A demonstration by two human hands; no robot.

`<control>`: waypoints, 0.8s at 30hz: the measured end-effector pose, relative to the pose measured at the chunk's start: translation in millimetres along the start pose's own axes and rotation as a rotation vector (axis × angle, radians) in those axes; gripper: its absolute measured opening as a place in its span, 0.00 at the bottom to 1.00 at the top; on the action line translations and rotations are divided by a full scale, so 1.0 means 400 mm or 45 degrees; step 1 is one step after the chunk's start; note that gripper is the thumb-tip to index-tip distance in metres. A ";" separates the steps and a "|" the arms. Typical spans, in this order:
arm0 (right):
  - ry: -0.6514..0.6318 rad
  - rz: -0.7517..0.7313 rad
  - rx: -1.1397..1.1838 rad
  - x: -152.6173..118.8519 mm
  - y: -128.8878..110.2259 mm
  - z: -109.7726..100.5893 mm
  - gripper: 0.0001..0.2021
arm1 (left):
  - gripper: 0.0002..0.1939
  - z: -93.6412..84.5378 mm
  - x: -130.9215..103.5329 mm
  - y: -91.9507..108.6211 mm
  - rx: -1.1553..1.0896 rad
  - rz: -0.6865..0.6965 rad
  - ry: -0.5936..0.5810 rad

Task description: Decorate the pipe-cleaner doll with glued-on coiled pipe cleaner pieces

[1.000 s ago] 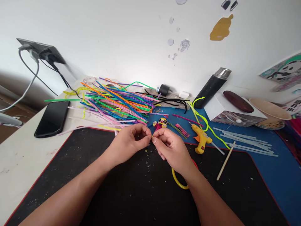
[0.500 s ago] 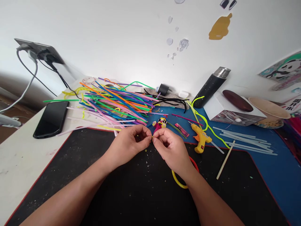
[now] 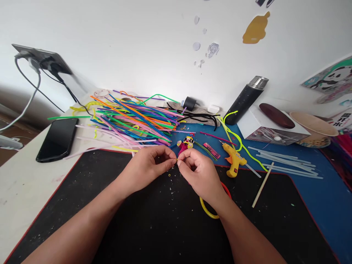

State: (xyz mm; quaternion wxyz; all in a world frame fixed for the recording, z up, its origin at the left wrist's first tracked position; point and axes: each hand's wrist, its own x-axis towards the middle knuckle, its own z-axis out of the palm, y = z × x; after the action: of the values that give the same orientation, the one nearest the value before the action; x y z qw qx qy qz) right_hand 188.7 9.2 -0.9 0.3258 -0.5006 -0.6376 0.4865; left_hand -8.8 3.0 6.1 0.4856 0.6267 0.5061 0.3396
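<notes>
Over the black mat [image 3: 148, 227], my left hand [image 3: 150, 165] and my right hand [image 3: 199, 170] meet fingertip to fingertip. Both pinch a tiny yellow piece [image 3: 176, 160], too small to name for certain. Just beyond the fingers lies a small doll [image 3: 187, 141] with a magenta body, a yellow-and-black face and a blue-and-red top; its lower part is hidden by my right hand. A little yellow ring [image 3: 169, 175] rests on the mat below my fingertips. Partly behind my right wrist is a red and yellow hoop [image 3: 209, 212].
Many coloured pipe cleaners [image 3: 137, 119] are heaped at the back left, near a phone [image 3: 57, 140]. On the right are a yellow glue gun [image 3: 233, 160], clear glue sticks [image 3: 286, 161], a wooden stick [image 3: 262, 186], a black flask [image 3: 247, 99] and a white box [image 3: 271, 126]. A pink packet [image 3: 211, 150] lies mid-back.
The whole view has shifted slightly, with things appearing a little further left and up. Both hands keep their pinch on the tiny yellow piece.
</notes>
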 end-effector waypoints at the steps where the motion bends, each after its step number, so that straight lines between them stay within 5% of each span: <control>1: -0.001 0.001 0.003 0.000 0.000 0.001 0.02 | 0.09 0.000 0.001 0.000 -0.014 -0.014 -0.005; 14: -0.018 0.011 -0.008 -0.002 -0.003 0.004 0.03 | 0.05 0.018 0.005 0.002 -0.128 -0.058 0.038; 24: -0.044 0.027 -0.048 0.001 0.003 0.002 0.02 | 0.03 0.015 0.000 0.008 0.041 -0.016 0.027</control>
State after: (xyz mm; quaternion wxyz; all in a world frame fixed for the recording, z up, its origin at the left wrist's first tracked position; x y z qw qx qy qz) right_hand 188.1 9.2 -2.4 0.3003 -0.5047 -0.6469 0.4865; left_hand -2.1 1.5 7.5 0.4722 0.6277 0.5206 0.3348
